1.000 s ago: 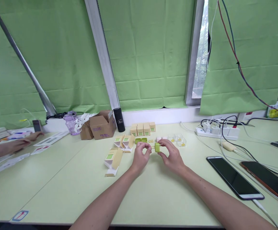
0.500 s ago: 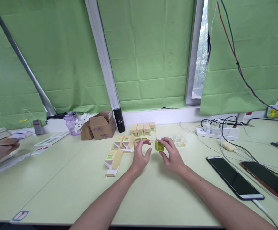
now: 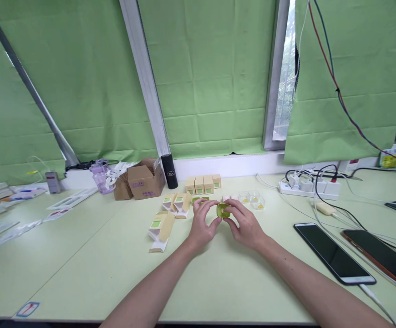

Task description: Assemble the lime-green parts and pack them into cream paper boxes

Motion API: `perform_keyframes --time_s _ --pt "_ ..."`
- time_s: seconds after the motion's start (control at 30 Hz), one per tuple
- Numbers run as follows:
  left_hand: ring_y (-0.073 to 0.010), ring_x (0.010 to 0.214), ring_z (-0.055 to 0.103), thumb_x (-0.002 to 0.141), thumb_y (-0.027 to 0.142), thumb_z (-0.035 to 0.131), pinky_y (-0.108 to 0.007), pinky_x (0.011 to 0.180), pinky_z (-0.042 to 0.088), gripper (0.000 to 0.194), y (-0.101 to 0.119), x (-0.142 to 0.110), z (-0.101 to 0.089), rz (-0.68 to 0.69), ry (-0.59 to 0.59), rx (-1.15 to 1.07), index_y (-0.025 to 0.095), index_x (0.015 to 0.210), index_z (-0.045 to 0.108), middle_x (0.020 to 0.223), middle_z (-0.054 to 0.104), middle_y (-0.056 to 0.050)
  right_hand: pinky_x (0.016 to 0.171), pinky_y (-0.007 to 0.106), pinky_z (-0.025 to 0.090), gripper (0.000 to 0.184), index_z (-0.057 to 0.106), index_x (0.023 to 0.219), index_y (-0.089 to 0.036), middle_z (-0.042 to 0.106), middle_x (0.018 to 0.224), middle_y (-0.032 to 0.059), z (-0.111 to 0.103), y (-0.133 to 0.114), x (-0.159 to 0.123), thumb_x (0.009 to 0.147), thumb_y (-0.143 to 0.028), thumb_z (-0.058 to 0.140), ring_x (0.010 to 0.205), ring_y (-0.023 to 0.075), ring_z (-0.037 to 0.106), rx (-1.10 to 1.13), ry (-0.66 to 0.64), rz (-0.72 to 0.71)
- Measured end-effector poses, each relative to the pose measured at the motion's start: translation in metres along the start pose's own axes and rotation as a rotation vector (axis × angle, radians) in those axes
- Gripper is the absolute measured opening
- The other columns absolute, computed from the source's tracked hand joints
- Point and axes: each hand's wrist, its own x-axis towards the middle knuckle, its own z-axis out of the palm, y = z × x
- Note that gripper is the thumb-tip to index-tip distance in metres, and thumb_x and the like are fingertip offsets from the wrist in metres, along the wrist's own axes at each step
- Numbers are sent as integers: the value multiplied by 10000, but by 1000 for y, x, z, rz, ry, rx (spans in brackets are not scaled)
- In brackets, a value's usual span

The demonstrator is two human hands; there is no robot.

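A small green square cup [image 3: 223, 212], its hollow side facing me, is held up between my two hands over the table. My left hand [image 3: 203, 224] pinches its left edge with thumb and fingertips. On the other side, my right hand [image 3: 244, 223] has its thumb and fingers closed at the right edge, one fingertip near the hollow. Another green piece [image 3: 200, 199] lies behind my left hand, partly hidden by the fingers. Just behind the cup are small pale pink-white pieces [image 3: 230, 198], and beside them clear round cups [image 3: 254, 198] with yellow bits inside.
Opened cream cartons [image 3: 164, 225] lie left of my hands; several closed cream boxes [image 3: 200, 184] stand behind. Farther back are a brown cardboard box [image 3: 146, 182], black bottle [image 3: 169, 171] and purple bottle [image 3: 101, 177]. Phones [image 3: 332, 253], cables and a power strip [image 3: 309, 190] occupy the right.
My left hand has moved right and taken hold of the green cup, which shifted slightly left and turned its hollow toward me. Another person's hand at far left has left the view.
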Motion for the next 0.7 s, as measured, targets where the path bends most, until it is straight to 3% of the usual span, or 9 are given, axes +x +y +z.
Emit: perform_keyframes --time_s 0.3,0.7 --pt "-312 1267 452 887 237 704 -530 1077 447 374 -2 -1 1 61 33 25 246 1255 637 1230 673 -113 890 468 637 314 581 1269 -236 599 1323 172 2 1 -1 988 -116 506 1110 281 689 -32 -6 -32" --pt "-328 1240 483 878 233 723 -549 1039 468 340 -1 -1 0 73 50 68 248 1213 673 1183 706 -110 851 454 631 358 590 1276 -252 582 1329 170 2 1 2 981 -91 467 1143 300 664 29 -30 -31"
